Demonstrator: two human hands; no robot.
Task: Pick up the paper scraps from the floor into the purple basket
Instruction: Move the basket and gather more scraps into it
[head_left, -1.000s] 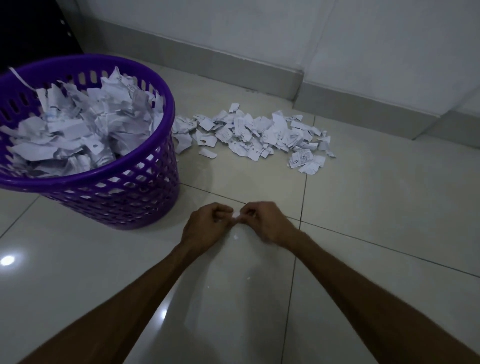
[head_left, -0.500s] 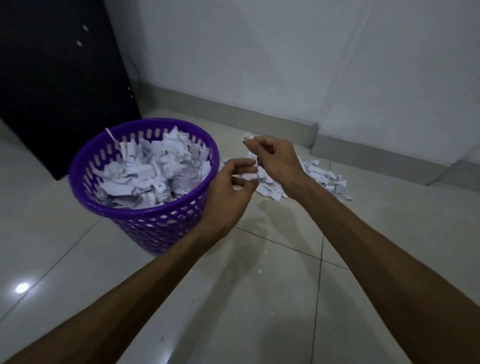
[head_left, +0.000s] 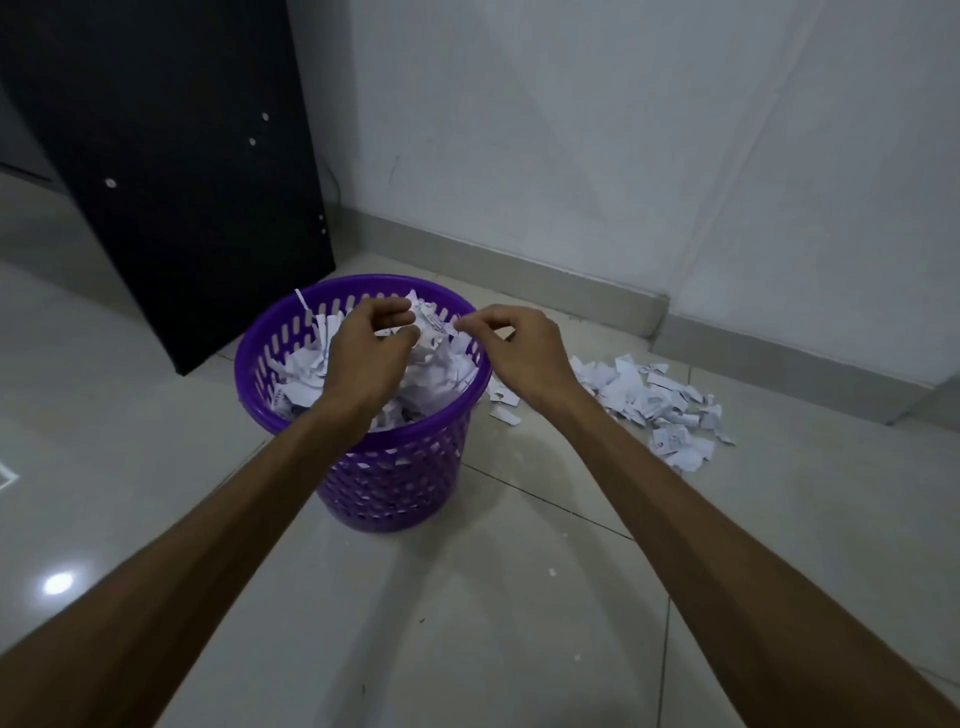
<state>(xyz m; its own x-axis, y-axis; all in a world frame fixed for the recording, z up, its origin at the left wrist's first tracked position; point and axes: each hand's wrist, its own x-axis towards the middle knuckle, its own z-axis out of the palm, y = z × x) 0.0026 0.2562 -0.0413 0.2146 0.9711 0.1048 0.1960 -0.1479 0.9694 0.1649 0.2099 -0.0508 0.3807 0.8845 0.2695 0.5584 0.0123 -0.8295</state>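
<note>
The purple basket (head_left: 248, 375) stands on the floor at centre, heaped with white paper scraps (head_left: 441, 370). My left hand (head_left: 366, 349) hovers over the basket with curled fingers and pinches a small paper scrap against the thumb. My right hand (head_left: 522, 349) is above the basket's right rim, thumb and forefinger pinched together on a tiny scrap. A loose pile of paper scraps (head_left: 652, 402) lies on the tiles to the right of the basket, near the wall.
A black cabinet panel (head_left: 171, 171) stands behind and left of the basket. The white wall with a grey skirting board (head_left: 571, 283) runs behind the pile. Glossy tile floor (head_left: 467, 597) extends toward me, with a few tiny white specks.
Both hands rose from the floor tiles, each pinching small scraps, and moved left over the basket. The view lifted and pulled back with them.
</note>
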